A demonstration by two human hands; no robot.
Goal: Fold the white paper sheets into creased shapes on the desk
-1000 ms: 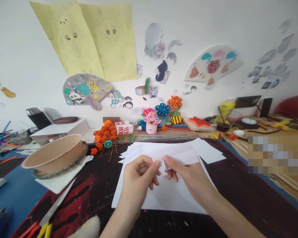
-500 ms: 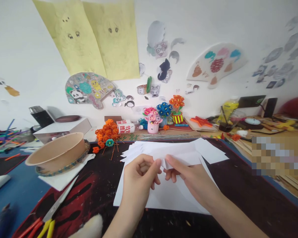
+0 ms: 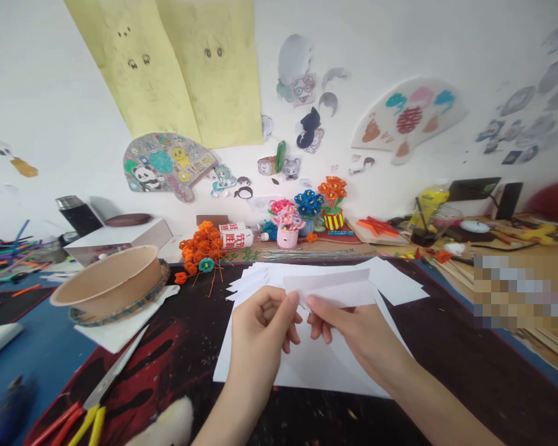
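Observation:
Between my two hands is a narrow folded strip of white paper (image 3: 332,288), held level above the sheets. My left hand (image 3: 267,319) pinches its left end with thumb and curled fingers. My right hand (image 3: 348,322) grips its lower edge, thumb on the near side and fingertips tucked below. Beneath both hands lies a large white sheet (image 3: 316,371) on the dark mat. Behind it are more stacked white sheets (image 3: 248,282), their corners fanned out to the left, and one sheet (image 3: 402,285) juts out to the right.
Scissors (image 3: 105,384) with red and yellow handles lie open at the left. Near them are a round tan container (image 3: 106,282) and a white fluffy piece (image 3: 167,424). Orange pipe-cleaner flowers (image 3: 202,248) and small flower pots (image 3: 287,238) stand at the back. Bamboo sticks (image 3: 534,337) lie right.
The folded strip has tilted up and now shows more of its face above my hands. My fingers have shifted slightly along its lower edge. The view has moved a little.

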